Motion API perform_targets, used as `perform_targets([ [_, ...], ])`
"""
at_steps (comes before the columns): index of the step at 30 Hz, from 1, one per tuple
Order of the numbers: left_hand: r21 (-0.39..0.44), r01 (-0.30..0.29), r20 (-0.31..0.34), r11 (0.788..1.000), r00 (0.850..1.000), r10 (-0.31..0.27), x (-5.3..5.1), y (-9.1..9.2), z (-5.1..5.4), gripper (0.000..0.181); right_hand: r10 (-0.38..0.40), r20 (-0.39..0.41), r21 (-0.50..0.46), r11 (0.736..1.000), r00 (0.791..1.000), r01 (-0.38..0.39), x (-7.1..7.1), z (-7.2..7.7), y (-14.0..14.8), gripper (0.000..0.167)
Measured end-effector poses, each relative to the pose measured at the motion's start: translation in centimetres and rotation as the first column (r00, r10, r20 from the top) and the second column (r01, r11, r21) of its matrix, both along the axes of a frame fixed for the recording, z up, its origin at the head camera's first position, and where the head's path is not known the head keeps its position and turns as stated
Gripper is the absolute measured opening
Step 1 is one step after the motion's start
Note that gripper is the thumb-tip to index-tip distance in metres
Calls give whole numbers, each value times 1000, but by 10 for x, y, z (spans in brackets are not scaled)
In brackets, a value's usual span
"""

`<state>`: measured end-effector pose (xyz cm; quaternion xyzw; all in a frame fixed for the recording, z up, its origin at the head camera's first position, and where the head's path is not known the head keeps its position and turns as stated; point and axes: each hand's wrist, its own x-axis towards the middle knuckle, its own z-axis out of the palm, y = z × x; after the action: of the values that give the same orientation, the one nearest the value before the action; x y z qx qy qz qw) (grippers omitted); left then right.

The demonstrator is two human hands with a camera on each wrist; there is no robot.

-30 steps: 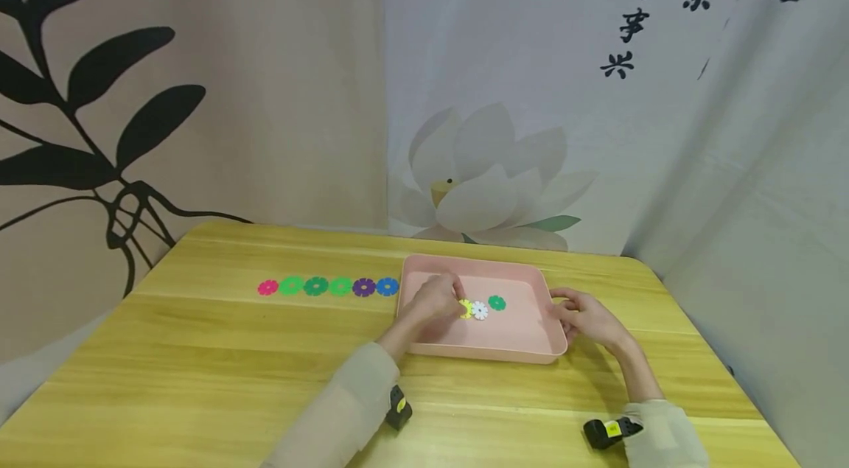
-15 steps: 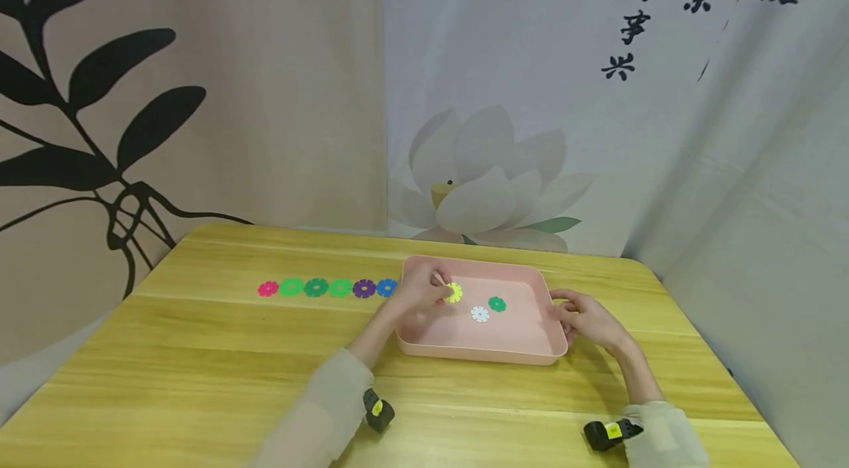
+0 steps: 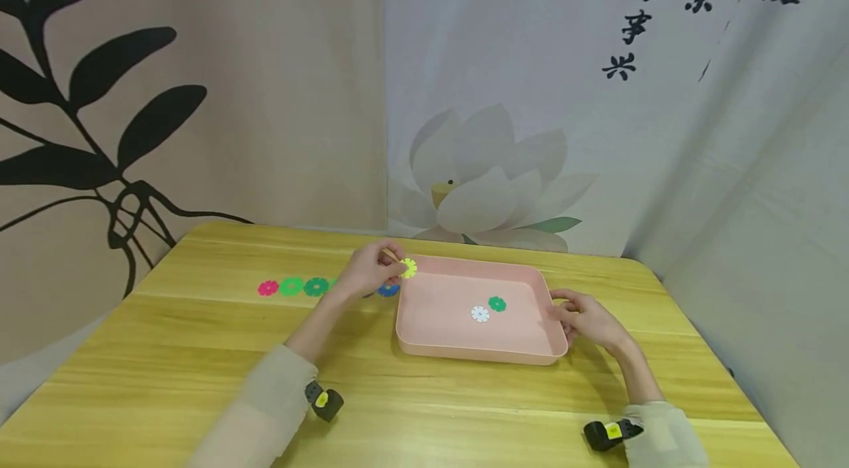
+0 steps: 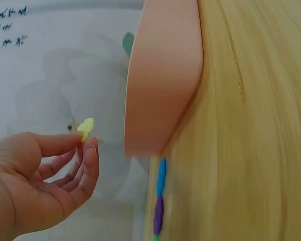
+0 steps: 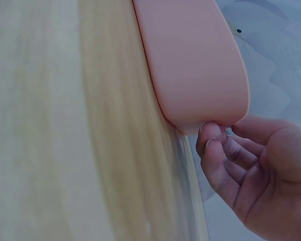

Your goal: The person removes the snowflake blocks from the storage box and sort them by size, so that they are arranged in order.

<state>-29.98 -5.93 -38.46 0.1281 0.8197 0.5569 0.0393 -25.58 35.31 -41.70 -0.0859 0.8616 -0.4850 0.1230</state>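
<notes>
Between thumb and fingertips my left hand pinches a yellow flower-shaped disc, held up by the left edge of the pink tray. The left wrist view shows the yellow disc raised off the table beside the tray wall. My right hand grips the tray's right wall; in the right wrist view its thumb and fingers close on the tray's end. Inside the tray lie a white disc and a green disc.
Left of the tray a row of discs lies on the wooden table: pink, light green, dark green and, at the tray's side, blue. My left hand partly covers the row. A printed curtain hangs behind.
My left hand has lifted the yellow disc from beside the white one and carried it left to the tray's edge. The right hand has stayed on the tray.
</notes>
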Motion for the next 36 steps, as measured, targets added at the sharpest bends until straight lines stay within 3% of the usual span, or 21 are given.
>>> perform_targets([
  [4, -27, -28, -11, 999, 1000, 28, 0, -24, -2, 13, -1, -4, 7, 1000, 1000, 1, 1, 1, 1, 53],
  [22, -41, -110, 72, 993, 991, 113, 8, -155, -11, 26, 7, 8, -11, 1000, 1000, -7, 1, 1, 0, 53],
  [28, -32, -137, 36, 990, 990, 138, 11, -192, -15, 29, 16, 8, -9, 1000, 1000, -16, 0, 0, 1, 53],
  [36, -134, -255, 35, 957, 964, 262, 16, -228, -23, 30, 22, 10, -2, 1000, 1000, -22, -1, 0, 3, 53],
])
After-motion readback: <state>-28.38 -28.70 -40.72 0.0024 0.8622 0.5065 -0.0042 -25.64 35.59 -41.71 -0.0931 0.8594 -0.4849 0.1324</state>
